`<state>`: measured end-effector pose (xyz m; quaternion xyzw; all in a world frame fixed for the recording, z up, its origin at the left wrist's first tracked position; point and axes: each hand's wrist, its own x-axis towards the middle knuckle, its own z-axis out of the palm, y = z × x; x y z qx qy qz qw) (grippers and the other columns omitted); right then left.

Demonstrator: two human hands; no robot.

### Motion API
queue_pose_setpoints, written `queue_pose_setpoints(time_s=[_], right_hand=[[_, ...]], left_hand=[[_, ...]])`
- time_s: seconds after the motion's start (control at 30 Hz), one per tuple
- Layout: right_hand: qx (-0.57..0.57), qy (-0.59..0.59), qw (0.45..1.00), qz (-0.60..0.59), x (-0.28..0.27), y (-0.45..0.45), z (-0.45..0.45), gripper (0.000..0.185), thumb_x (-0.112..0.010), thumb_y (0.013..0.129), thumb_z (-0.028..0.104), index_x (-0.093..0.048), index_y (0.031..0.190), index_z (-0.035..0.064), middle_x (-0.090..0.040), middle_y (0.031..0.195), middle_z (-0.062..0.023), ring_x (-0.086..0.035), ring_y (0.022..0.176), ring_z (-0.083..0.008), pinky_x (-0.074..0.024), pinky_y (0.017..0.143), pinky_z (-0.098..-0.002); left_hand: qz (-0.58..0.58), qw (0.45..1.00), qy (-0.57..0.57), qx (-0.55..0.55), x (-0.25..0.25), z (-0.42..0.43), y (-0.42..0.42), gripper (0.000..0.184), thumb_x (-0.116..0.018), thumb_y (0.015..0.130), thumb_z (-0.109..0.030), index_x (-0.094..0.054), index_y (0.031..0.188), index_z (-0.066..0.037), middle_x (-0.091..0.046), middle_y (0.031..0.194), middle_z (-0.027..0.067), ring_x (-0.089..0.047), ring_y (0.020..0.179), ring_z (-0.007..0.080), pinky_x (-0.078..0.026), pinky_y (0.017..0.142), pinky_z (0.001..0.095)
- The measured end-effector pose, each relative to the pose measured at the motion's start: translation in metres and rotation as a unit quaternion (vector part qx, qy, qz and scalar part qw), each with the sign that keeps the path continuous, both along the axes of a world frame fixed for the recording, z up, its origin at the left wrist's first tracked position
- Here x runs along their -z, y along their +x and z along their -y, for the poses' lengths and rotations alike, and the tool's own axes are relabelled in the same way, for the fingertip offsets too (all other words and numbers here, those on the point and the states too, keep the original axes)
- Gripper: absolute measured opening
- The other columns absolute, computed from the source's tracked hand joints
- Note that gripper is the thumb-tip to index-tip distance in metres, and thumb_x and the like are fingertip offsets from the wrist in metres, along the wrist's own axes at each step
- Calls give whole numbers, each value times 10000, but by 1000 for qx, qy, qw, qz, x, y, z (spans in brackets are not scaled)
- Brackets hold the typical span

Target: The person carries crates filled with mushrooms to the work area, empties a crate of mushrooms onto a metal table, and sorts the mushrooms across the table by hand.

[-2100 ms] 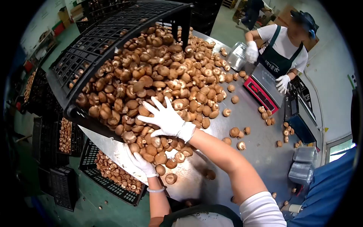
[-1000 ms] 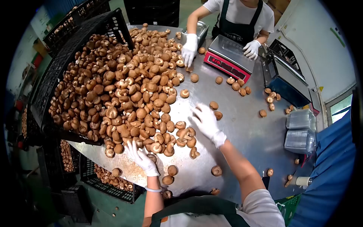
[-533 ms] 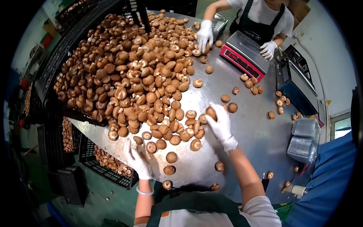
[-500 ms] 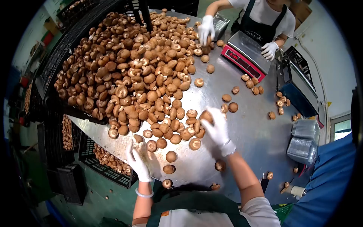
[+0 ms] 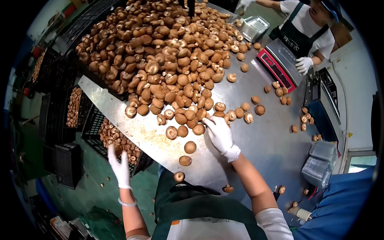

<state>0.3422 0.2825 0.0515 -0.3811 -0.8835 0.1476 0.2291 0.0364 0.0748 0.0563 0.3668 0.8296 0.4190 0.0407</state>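
My left hand (image 5: 120, 168), in a white glove, is over the black crate (image 5: 90, 134) beside the table, its thumb and fingers apart. A brown mushroom (image 5: 117, 150) shows between them; whether it touches the glove or lies beyond, I cannot tell. Several mushrooms lie in that crate. My right hand (image 5: 220, 136), also gloved, reaches across the metal table with its fingers stretched out, the tips at the near edge of the large mushroom pile (image 5: 176, 60). A mushroom (image 5: 219, 114) lies just past those fingertips. Loose mushrooms, one of them the brown cap (image 5: 190, 147), lie left of my right hand.
Across the table a co-worker's gloved hand (image 5: 304, 65) rests beside a red scale (image 5: 277, 72). Clear plastic trays (image 5: 255, 28) stand near the pile, and more trays (image 5: 319, 164) are stacked at the right. A second scale (image 5: 320, 108) stands behind them.
My left hand has moved left and down from the table edge to over the crate. My right hand, earlier on a mushroom, now has its fingers stretched at the pile's edge. The view has shifted.
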Motion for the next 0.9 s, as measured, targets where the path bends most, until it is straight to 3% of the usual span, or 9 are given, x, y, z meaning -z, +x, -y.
queue_pose_setpoints(time_s=[0.13, 0.23, 0.57, 0.67, 0.7, 0.73, 0.77, 0.83, 0.9], right_hand=[[-81, -97, 992, -6, -15, -9, 39, 426, -552, 717, 46, -568, 1136, 118, -542, 1018, -129, -530, 959, -304, -494, 711, -385], [-191, -1, 979, 65, 10, -21, 60, 462, -565, 718, 53, -565, 1165, 168, -555, 1079, -108, -577, 924, -285, -517, 706, -369], [-105, -99, 989, 17, 23, -12, 68, 416, -619, 754, 122, -568, 1159, 200, -553, 1069, -59, -572, 940, -264, -508, 755, -363], [-63, -196, 976, -77, 32, -15, 62, 431, -635, 799, 158, -544, 1220, 163, -597, 1048, -73, -609, 870, -212, -506, 730, -320], [-26, -298, 941, -160, 32, -15, 61, 428, -629, 829, 176, -530, 1243, 139, -616, 1043, -70, -622, 857, -181, -504, 723, -298], [11, -576, 786, -225, 31, -7, 56, 435, -611, 868, 222, -510, 1267, 81, -634, 1064, -70, -632, 867, -142, -498, 731, -271], [48, -672, 686, -274, 23, -2, 56, 425, -584, 893, 223, -500, 1268, 42, -604, 1132, -62, -620, 939, -140, -507, 762, -290], [47, -719, 537, -438, 19, 8, 66, 441, -509, 933, 261, -458, 1295, 15, -580, 1185, -113, -603, 1005, -207, -522, 806, -359], [19, -745, 475, -468, 19, 18, 71, 461, -455, 951, 289, -428, 1311, 3, -556, 1217, -143, -575, 1064, -251, -520, 831, -400]], left_hand=[[37, 972, -52, 226, -14, 17, 82, 349, -718, 707, -97, -607, 1036, -54, -607, 1041, 102, -551, 994, 278, -435, 892, 364], [26, 939, -92, 330, 14, 25, 128, 648, -790, 652, -275, -536, 1205, -49, -559, 1183, 128, -533, 1014, 312, -418, 913, 386], [-89, 919, -133, 359, 45, -15, 166, 615, -692, 714, -179, -486, 1286, -86, -481, 1297, 134, -532, 990, 314, -449, 844, 383], [49, 960, 27, 275, 57, -33, 155, 538, -675, 774, -203, -506, 1272, -87, -549, 1181, 120, -583, 867, 253, -484, 758, 325], [318, 918, -63, 227, 57, -30, 151, 483, -622, 856, -245, -484, 1286, -72, -573, 1123, 96, -596, 870, 181, -497, 716, 287], [525, 825, 21, 209, 60, -29, 146, 452, -571, 897, -262, -472, 1296, -75, -572, 1114, 83, -590, 861, 157, -500, 706, 281], [703, 682, 101, 177, 45, -31, 142, 425, -521, 938, -280, -459, 1306, -77, -572, 1105, 71, -583, 853, 133, -502, 697, 275], [810, 555, 137, 131, 50, -28, 139, 426, -418, 986, -323, -413, 1330, -72, -564, 1164, 94, -599, 906, 195, -511, 683, 289], [839, 503, 148, 144, 31, -35, 143, 485, -371, 984, -394, -392, 1329, -53, -484, 1318, 155, -553, 1093, 270, -504, 717, 309]])
